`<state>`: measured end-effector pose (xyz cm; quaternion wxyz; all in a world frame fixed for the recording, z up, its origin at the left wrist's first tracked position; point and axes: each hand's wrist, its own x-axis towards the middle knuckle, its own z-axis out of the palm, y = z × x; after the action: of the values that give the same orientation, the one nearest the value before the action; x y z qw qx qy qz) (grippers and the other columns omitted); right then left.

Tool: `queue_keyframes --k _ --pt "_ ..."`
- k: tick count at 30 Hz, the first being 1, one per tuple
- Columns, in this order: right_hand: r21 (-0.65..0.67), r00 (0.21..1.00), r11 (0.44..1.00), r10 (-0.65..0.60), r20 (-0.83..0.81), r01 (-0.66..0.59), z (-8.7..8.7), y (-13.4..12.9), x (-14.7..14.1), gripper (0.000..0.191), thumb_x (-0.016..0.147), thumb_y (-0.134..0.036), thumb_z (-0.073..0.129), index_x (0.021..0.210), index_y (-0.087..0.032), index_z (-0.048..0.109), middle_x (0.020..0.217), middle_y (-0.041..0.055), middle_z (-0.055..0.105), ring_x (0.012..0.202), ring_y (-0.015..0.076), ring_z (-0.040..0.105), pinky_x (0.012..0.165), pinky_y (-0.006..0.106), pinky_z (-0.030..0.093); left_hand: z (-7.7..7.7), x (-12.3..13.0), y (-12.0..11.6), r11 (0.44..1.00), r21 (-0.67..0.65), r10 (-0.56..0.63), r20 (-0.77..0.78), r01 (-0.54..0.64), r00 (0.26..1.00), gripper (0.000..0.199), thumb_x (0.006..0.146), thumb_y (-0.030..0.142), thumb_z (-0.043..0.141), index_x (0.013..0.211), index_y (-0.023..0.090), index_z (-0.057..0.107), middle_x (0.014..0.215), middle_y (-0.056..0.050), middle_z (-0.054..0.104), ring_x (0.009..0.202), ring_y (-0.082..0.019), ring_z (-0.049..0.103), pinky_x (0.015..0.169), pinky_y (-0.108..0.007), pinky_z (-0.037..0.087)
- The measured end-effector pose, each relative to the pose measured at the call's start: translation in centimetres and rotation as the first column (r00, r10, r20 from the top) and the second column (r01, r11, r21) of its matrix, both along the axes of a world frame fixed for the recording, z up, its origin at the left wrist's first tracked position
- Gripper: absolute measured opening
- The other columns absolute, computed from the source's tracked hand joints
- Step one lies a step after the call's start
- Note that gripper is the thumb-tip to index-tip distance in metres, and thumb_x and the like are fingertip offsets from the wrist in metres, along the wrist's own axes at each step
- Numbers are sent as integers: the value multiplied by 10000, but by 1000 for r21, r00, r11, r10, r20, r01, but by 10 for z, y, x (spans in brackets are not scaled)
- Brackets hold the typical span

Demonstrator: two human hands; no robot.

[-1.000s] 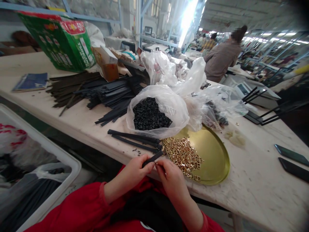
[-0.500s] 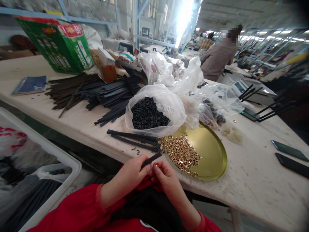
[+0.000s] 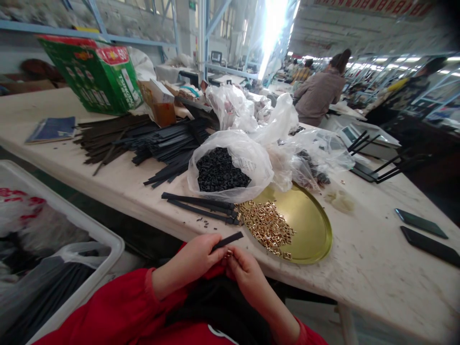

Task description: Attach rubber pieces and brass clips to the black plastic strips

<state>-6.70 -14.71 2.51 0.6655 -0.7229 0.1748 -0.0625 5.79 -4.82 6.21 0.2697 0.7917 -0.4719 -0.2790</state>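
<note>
My left hand (image 3: 206,251) grips a dark strap (image 3: 230,239), whose free end sticks out toward the tray. Close against it, my right hand (image 3: 244,266) pinches a small gold buckle (image 3: 228,254) between thumb and fingers. The fingertips of both hands meet there, so I cannot tell whether the strap passes through the buckle. Just beyond the hands lies a pile of gold buckles (image 3: 268,225) on a round golden tray (image 3: 312,230). Left of the tray, several dark straps with buckles at their ends (image 3: 201,209) rest on the table.
An open plastic bag (image 3: 266,172) of small black loops (image 3: 221,170) stands behind the tray. Bundles of dark strips (image 3: 168,143) lie to its left, near a green box (image 3: 93,81). Two phones (image 3: 420,223) are at right. A white bin (image 3: 117,244) stands at lower left.
The gold buckle in my right hand has come closer to my left fingertips. My left hand still holds the strap. The view has shifted slightly.
</note>
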Motion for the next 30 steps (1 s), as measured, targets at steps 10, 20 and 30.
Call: queue_keyframes --k 10,20,30 --pt "-284 995 959 -4 -100 -24 3 -5 1 240 842 -343 495 719 -196 639 632 14 581 595 153 489 546 265 356 1 -3 2 999 -46 -32 -101 27 994 166 851 251 444 799 162 574 828 -52 633 777 -204 564 690 -261 400" --pt "612 957 735 -217 -194 291 0 -13 12 336 654 -432 717 800 -157 591 615 -20 609 442 41 456 427 151 345 0 4 2 1000 0 19 -112 -20 993 222 893 296 372 834 175 549 826 -48 615 775 -201 559 656 -254 394" --pt "820 852 372 -464 -241 434 -8 -20 21 291 618 -229 763 880 -190 642 860 14 705 746 105 643 659 200 517 -12 -4 9 995 102 13 -168 4 986 265 894 278 328 749 180 527 716 -13 591 648 -163 533 563 -236 342"
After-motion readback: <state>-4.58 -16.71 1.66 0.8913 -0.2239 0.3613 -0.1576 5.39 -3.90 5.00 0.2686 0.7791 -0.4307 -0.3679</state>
